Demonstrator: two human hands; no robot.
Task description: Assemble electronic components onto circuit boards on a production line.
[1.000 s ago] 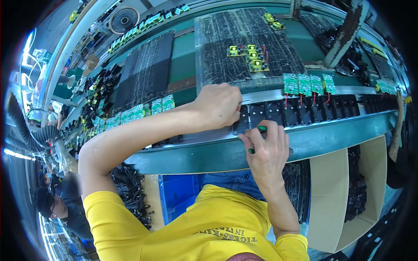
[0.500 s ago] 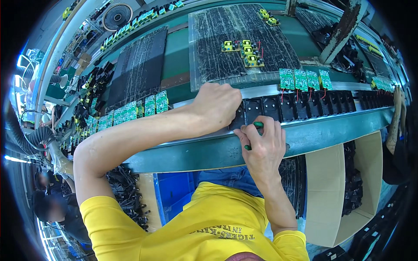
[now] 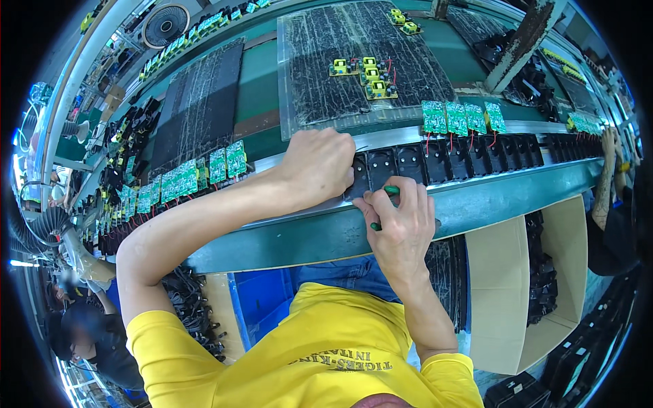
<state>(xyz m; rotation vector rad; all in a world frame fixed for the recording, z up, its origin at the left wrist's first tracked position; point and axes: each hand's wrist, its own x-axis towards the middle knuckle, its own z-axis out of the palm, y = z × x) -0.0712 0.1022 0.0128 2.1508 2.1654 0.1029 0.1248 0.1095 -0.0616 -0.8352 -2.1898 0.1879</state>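
Note:
A row of black plastic cases (image 3: 410, 165) stands along the metal rail at the bench's near edge. My left hand (image 3: 318, 166) is closed in a fist over the left end of these cases. A thin dark strand shows just past its knuckles, and whatever its fingers hold is hidden. My right hand (image 3: 403, 221) wraps round a hand tool with green handles (image 3: 391, 190), probably pliers, at the near side of the cases. Its working end points at the gap between two cases near my left hand. Green circuit boards (image 3: 433, 117) with red wires stand behind cases to the right.
More circuit boards (image 3: 179, 180) line the rail to the left. Boards with yellow transformers (image 3: 375, 90) lie on the scratched dark mat (image 3: 306, 54). A rusty post (image 3: 520, 51) rises at the far right. Below the bench are a cardboard box (image 3: 500, 306) and a blue bin (image 3: 262, 302).
The whole view has shifted slightly, so the bench appears further left and up. Both hands keep nearly the same grip and place at the cases.

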